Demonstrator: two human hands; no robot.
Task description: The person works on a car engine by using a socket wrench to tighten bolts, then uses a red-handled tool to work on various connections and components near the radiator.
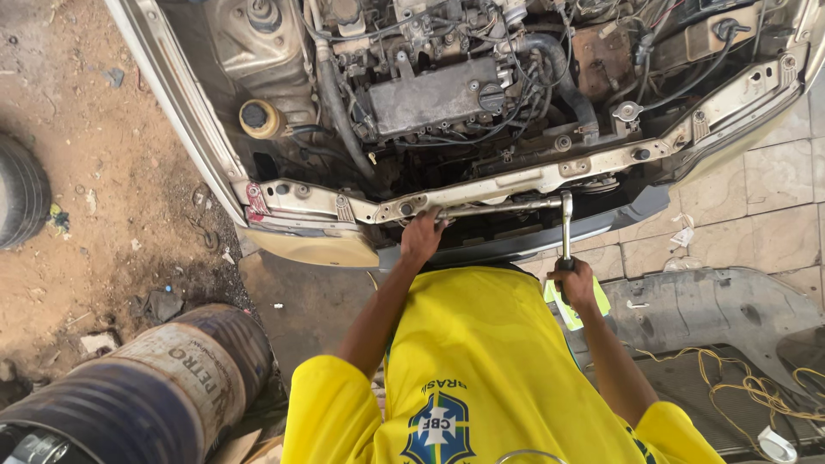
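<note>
Here, looking down from my head, my left hand (423, 239) reaches up to the car's front crossmember (533, 179), its grip clenched around the long extension bar (503, 206) that lies level just below that pale metal beam. The bar runs to my right and meets the head of the ratchet wrench (566, 225), which hangs down from it at a right angle. My right hand (574, 283) is closed around the ratchet's handle at its lower end, just above a bright yellow-green cloth (593, 302). Above the crossmember the open engine bay shows the grey engine cover (434, 96) amid hoses and wires, with a yellow-capped reservoir (258, 118) toward its left edge. A detached grey bumper panel (730, 309) lies on the floor to my right, and a dark barrel (146, 395) stands at my left.
</note>
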